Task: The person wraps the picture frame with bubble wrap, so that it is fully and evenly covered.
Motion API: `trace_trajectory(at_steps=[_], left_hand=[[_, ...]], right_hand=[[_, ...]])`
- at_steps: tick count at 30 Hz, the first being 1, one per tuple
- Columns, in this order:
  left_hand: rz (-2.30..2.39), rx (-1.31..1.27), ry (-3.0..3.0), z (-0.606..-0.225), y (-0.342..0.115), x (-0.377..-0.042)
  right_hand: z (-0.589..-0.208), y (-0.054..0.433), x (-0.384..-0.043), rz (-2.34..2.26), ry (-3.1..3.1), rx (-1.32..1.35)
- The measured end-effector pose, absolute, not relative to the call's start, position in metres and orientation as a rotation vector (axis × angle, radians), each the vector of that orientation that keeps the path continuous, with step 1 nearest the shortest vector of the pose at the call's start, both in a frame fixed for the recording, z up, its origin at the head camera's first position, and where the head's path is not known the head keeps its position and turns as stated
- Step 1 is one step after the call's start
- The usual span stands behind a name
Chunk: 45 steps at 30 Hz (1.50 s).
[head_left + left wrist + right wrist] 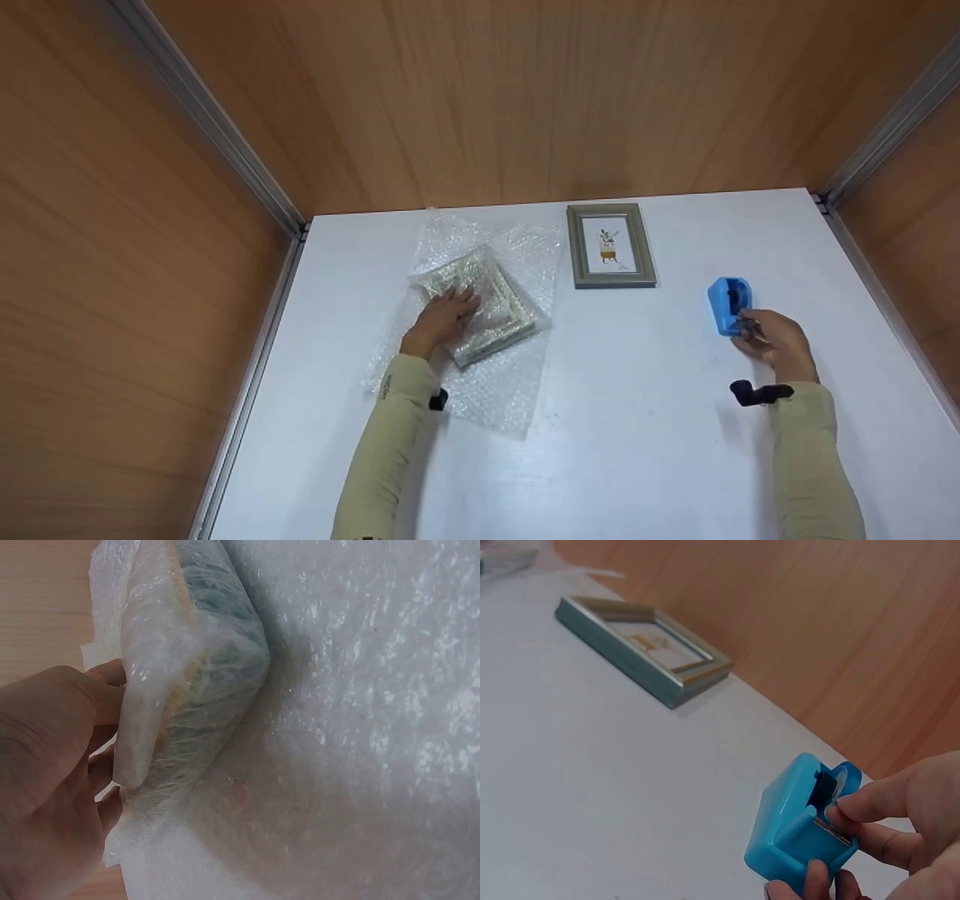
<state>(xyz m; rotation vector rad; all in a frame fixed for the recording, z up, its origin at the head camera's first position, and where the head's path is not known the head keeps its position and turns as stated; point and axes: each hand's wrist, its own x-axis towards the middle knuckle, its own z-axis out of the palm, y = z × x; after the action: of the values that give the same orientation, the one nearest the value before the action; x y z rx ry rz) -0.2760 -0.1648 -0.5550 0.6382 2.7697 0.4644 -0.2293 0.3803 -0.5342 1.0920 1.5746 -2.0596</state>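
My left hand [448,315] rests on a picture frame [495,300] wrapped in bubble wrap [495,405], its fingers laid over the top. The left wrist view shows the wrapped corner [217,667] close up, with the hand [52,757] against the folded plastic. On the right side of the table, my right hand [776,341] is at a blue tape dispenser [721,304]. Seen from the right wrist, thumb and forefinger pinch together beside the tape roll [846,781], just above the toothed cutter, while the lower fingers [817,877] curl against the dispenser's front end.
An unwrapped picture frame [609,285] with a small plant drawing lies face up near the back wall, between the bubble wrap and the dispenser. Wood-grain panels [480,105] and metal rails [247,142] border the white table [600,450].
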Motion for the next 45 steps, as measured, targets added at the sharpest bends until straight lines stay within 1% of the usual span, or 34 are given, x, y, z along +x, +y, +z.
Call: trace_trajectory(at_steps=[6, 15, 30, 38, 45], left_hand=[[0.468, 0.642, 2.785, -0.555, -0.164, -0.276], [0.465, 0.630, 2.786, -0.556, -0.163, -0.275], [0.465, 0.638, 2.786, -0.555, -0.164, -0.275], [0.434, 0.651, 2.796, -0.555, -0.163, -0.276], [0.403, 0.633, 2.784, -0.555, -0.162, -0.276]], right_hand=[[-0.532, 0.378, -0.228, -2.062, 1.624, 1.058], [-0.532, 0.372, -0.227, -2.041, 1.680, 1.082], [-0.548, 0.363, -0.211, -2.237, 1.683, 0.998], [-0.557, 0.357, -0.200, -2.348, 1.625, 1.060], [-0.564, 0.353, -0.189, -2.552, 1.511, 1.040]])
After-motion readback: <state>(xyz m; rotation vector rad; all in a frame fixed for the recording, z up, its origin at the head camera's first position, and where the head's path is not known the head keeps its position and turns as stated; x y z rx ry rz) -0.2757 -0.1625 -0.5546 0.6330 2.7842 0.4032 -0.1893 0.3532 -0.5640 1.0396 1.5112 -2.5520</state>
